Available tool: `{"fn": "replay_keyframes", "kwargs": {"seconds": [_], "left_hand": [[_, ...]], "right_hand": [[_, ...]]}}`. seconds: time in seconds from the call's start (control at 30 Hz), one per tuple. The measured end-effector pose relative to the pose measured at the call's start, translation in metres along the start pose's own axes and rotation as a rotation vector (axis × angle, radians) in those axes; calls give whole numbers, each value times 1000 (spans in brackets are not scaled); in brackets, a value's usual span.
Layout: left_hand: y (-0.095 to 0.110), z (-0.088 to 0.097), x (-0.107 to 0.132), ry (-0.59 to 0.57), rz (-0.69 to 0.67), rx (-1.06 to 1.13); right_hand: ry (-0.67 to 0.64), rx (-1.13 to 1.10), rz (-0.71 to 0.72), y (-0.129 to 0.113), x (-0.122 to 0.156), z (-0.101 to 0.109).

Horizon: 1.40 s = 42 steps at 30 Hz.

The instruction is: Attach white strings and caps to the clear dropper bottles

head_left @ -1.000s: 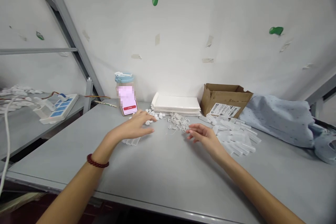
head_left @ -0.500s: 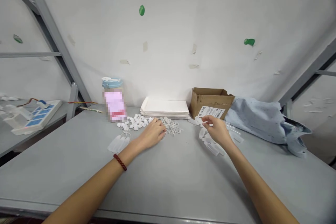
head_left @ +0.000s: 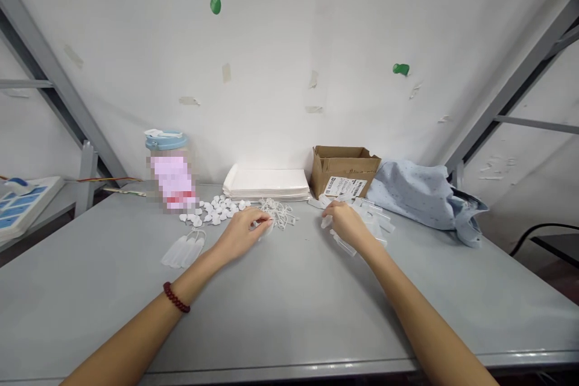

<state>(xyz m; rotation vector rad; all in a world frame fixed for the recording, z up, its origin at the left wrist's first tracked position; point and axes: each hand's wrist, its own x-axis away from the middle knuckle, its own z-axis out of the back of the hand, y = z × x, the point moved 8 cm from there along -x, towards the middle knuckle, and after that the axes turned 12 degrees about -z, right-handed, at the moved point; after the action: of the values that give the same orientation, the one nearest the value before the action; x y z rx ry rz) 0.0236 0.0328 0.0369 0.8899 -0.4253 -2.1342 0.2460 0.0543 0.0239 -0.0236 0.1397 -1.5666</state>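
I see my left hand (head_left: 244,232) at frame centre, fingertips pinched narrow on the white cord loops (head_left: 279,215); my right hand (head_left: 346,224) curls over the clear plastic tubes (head_left: 377,217) just right of centre, its grip hidden, so I cannot tell; white caps (head_left: 216,211) lie further left; the piles seem sorted by kind, each within easy reach on the desk (head_left: 289,301).

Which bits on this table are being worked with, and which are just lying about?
In hand: left hand, at the white string loops; right hand, at the clear plastic tubes; likely the small white caps too.
Lying about: stack of white sheets, cardboard box, blue cloth, blue-lidded jar.
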Motion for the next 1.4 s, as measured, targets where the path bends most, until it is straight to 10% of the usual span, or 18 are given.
{"fn": "replay_keyframes", "kwargs": {"seconds": [0.8,1.4], "left_hand": [[9,-23,7,-13,324,707],[6,-41,16,-64,418,1073]], "right_hand": [[294,-453,438,-82,51,12],[169,-711,488,-92,62,7]]}}
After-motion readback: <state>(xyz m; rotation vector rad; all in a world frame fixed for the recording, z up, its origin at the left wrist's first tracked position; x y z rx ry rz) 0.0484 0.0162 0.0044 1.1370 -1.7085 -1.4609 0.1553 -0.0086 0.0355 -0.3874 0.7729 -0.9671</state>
